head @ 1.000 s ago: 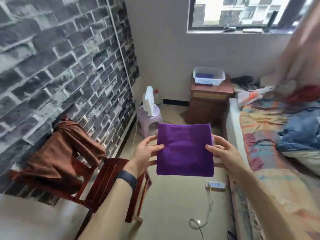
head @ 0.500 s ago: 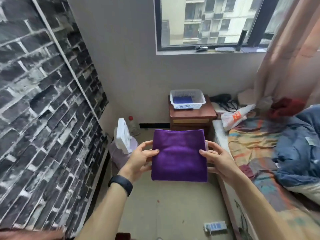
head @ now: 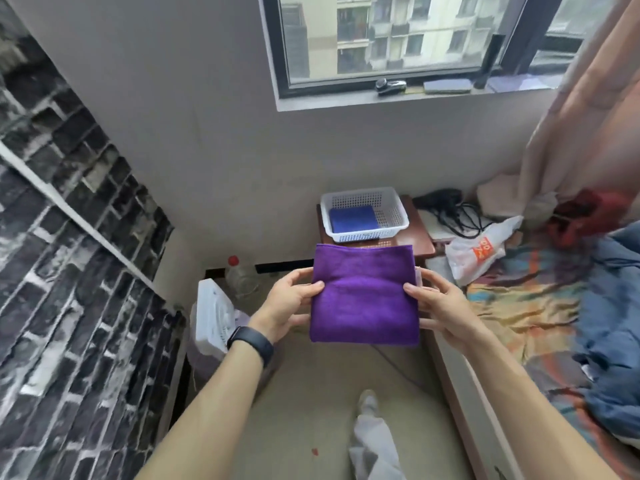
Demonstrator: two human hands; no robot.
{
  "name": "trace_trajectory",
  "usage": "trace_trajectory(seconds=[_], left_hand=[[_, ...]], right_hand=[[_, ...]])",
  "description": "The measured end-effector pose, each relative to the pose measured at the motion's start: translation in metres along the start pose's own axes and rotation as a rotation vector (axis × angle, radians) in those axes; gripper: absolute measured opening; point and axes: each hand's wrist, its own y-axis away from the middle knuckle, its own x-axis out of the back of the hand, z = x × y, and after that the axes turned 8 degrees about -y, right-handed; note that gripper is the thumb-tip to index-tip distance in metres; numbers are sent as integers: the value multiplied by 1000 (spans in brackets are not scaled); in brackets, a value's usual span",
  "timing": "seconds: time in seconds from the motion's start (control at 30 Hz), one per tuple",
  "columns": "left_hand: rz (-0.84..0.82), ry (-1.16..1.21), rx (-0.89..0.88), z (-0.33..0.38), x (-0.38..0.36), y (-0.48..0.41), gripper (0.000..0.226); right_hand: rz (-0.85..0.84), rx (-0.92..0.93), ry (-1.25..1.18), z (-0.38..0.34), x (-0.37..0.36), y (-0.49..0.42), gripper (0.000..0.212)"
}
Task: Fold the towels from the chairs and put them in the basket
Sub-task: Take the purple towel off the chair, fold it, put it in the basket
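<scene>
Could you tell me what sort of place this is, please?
Most likely a small bedroom: a bed with rumpled bedding on the right, a wooden nightstand beside it, and a curtain by the window.

Small wooden worktop is sitting against the wall under the window, carrying the white basket; a folded blue towel is lying flat inside it, toward the left. Bed is running along the right, holding a white plastic bag, a crumpled blue blanket and a red cloth. Floor is carrying a red-capped clear bottle by the wall and a purple stool with a white fan sitting on it
</scene>
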Motion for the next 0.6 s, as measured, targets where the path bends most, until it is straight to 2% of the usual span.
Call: trace_trajectory(seconds=[0.27,0.6], left_hand=[[71,-47,62,61,-30,-155,29],[140,-197,340,57,-41,-311,22]], right_hand=[[34,-121,-21,-46,19,-175,31],[133,-385,84,-39,33,-320,25]])
